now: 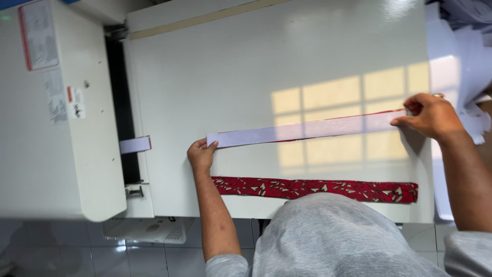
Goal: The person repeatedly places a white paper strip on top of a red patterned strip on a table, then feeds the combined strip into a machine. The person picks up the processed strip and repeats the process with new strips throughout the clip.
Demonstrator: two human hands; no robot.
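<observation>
Seen from above, a person stands at a white desk (318,46) and holds a long white strip (302,130), likely a fabric backing or stiffener, stretched flat between both hands. The left hand (201,155) pinches the strip's near end between fingers and thumb, close to the middle of the desk. The right hand (430,115), with a ring on one finger, is closed on the far end by the desk's right edge. The hands are well apart, each clamped on one end, so the strip lies taut and slightly slanted. A thin line of red cloth peeks out from under the strip along its upper edge, so a second layer seems to lie beneath it.

Just nearer the person, parallel to the white strip and apart from it, lies a red patterned strip (315,189) of cloth with pale triangular shapes, flat on the desk and untouched.

At the left stands a white machine (56,154) with a dark slot, from which a short white piece (135,144) sticks out.

Judging by its look, the white strip is light, thin and limp; it would sag or twist if lifted at one point, and slides easily on the smooth desk. Holding both ends, as now, seems the surest grip for keeping it straight.
</observation>
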